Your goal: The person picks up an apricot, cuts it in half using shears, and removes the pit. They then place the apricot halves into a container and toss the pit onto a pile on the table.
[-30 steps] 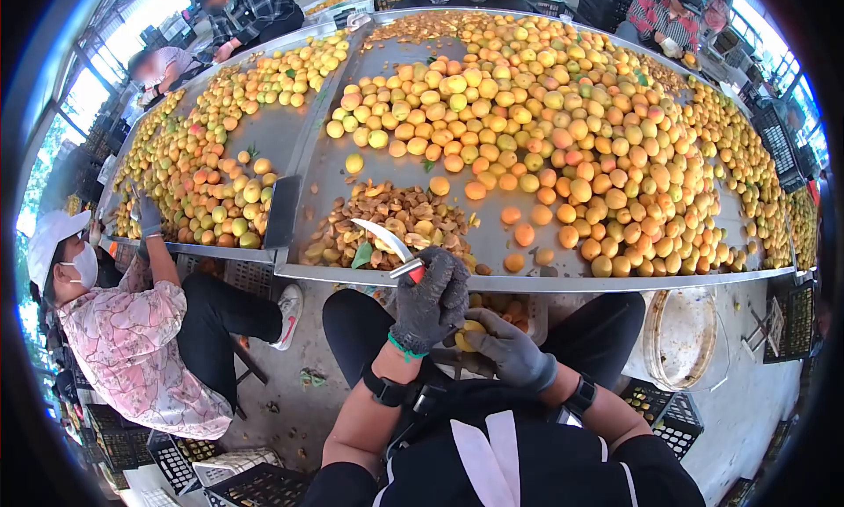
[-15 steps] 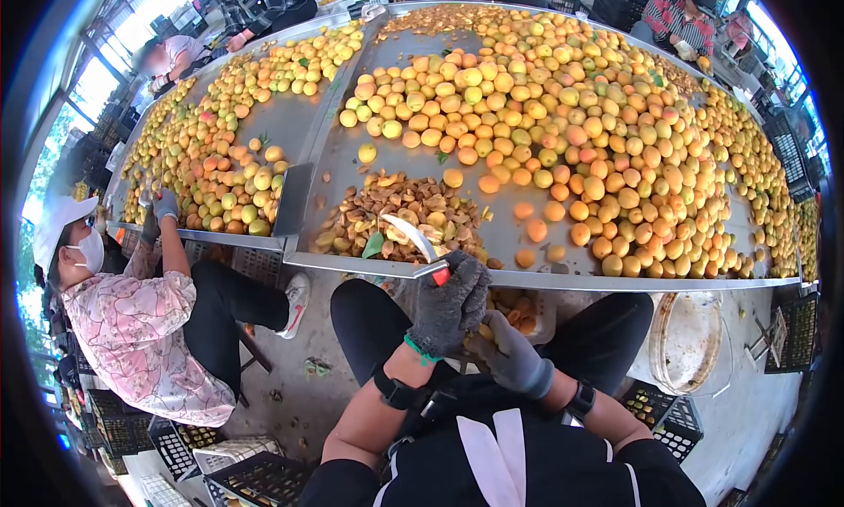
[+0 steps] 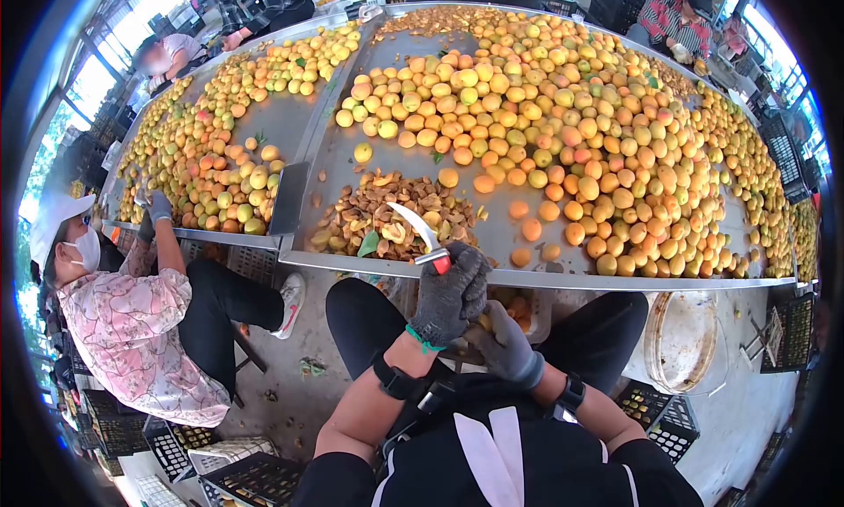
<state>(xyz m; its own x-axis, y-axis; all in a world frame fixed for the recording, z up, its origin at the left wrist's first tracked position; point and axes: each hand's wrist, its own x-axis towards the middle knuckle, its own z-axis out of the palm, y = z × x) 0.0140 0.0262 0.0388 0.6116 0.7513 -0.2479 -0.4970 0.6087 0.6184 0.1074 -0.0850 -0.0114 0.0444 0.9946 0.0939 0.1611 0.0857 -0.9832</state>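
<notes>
My left hand (image 3: pixel 449 294), in a dark grey glove with a green cuff, is closed on the red handle of a curved knife (image 3: pixel 418 228), whose blade points up and to the left. Just below and to the right, my right hand (image 3: pixel 507 344), in a lighter grey glove, has its fingers closed round a yellowish piece of fruit (image 3: pixel 483 323), mostly hidden between the two hands. Beyond the knife, a heap of split fruit pieces (image 3: pixel 397 210) lies near the front edge of the metal table (image 3: pixel 369 265). Whole orange-yellow fruits (image 3: pixel 607 173) cover much of the table behind.
A person in a pink patterned shirt (image 3: pixel 136 331) sits at my left; other people sit across the table. Below the table edge is a crate of fruit pieces (image 3: pixel 519 309). A white bucket (image 3: pixel 681 342) stands at the right, near black crates (image 3: pixel 673 428).
The knife blade has tilted a little more upright, and my left hand has turned slightly with it. Both hands remain close together. The whole view has shifted slightly.
</notes>
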